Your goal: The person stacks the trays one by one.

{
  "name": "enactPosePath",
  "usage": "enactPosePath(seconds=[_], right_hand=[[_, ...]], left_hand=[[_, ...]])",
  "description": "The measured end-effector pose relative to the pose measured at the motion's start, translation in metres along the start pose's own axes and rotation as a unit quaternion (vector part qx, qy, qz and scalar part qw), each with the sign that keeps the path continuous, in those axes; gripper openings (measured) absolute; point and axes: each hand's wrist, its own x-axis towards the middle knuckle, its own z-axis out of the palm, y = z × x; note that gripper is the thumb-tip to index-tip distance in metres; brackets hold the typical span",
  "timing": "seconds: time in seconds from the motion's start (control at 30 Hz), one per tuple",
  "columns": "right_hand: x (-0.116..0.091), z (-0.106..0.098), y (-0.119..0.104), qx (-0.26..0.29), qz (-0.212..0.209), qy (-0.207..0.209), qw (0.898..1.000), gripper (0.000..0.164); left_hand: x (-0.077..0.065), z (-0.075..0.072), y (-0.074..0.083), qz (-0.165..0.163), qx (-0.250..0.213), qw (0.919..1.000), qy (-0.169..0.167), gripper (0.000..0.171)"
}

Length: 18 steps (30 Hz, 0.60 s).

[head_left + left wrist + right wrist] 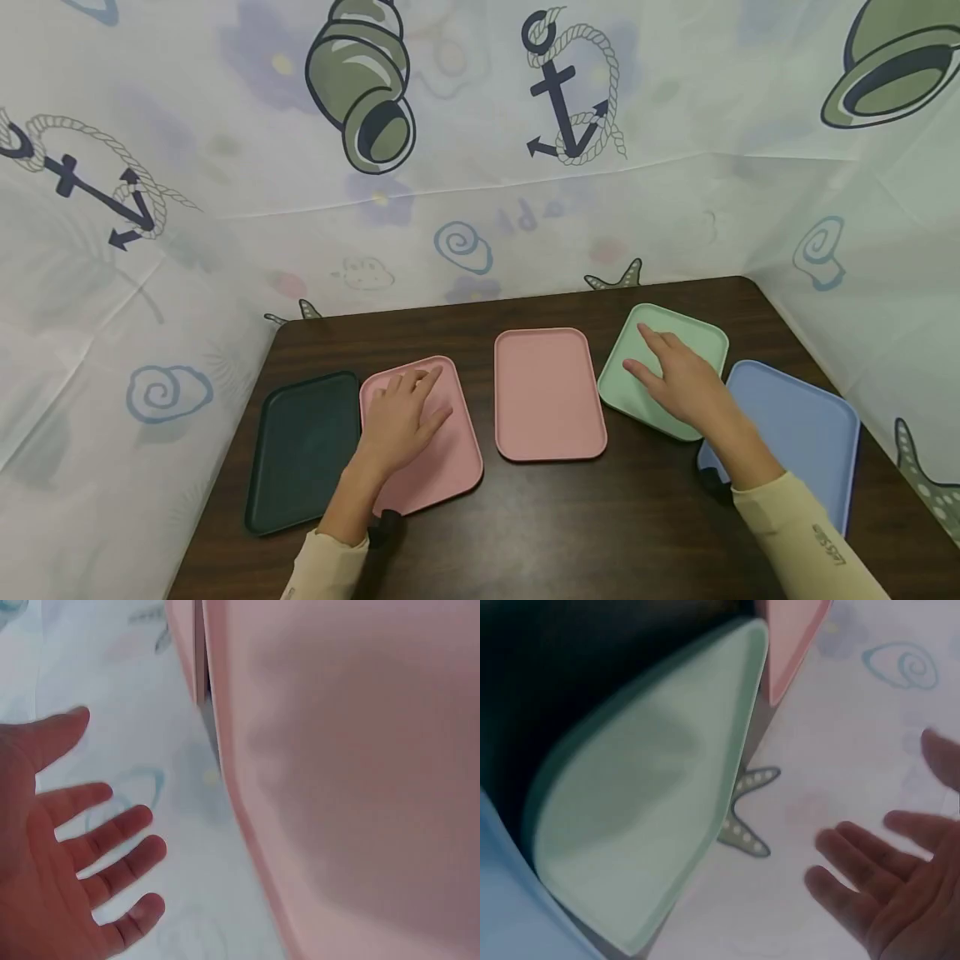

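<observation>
My left hand point(397, 425) hovers over the left pink tray point(454, 462), fingers spread and holding nothing. In the left wrist view that hand point(82, 847) stands apart from the tray point(360, 795), with a soft shadow on its surface. My right hand point(678, 379) is above the green tray point(637, 396), thumb and fingers extended. The right wrist view shows the fingers of that hand point(892, 877) loosely spread, away from the green tray point(645, 772). A second pink tray point(550, 396) lies between the two hands.
A dark green tray point(306, 454) lies at the left and a blue tray point(798, 433) at the right, partly under my right forearm. All lie on a dark wooden table point(555, 533). A printed white cloth point(480, 108) hangs behind and at both sides.
</observation>
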Motion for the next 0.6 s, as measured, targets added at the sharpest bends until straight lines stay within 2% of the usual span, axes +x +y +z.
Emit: enactPosePath(seconds=[0.17, 0.27, 0.43, 0.6], right_hand=[[-0.006, 0.01, -0.008, 0.054, 0.036, 0.023, 0.998, 0.053], [-0.01, 0.02, -0.013, 0.057, 0.048, 0.015, 0.997, 0.041], [-0.016, 0.041, -0.021, 0.048, 0.059, -0.05, 0.996, 0.023], [-0.023, 0.057, -0.025, 0.058, 0.092, -0.108, 0.988, 0.019]], left_hand=[[0.01, 0.015, 0.028, 0.004, -0.036, 0.9985, -0.04, 0.056], [0.018, 0.025, 0.042, 0.013, -0.061, 0.9958, -0.066, 0.053], [0.026, 0.042, 0.058, 0.016, -0.035, 0.9975, -0.06, 0.05], [0.033, 0.051, 0.068, -0.01, 0.0, 0.9981, -0.061, 0.05]])
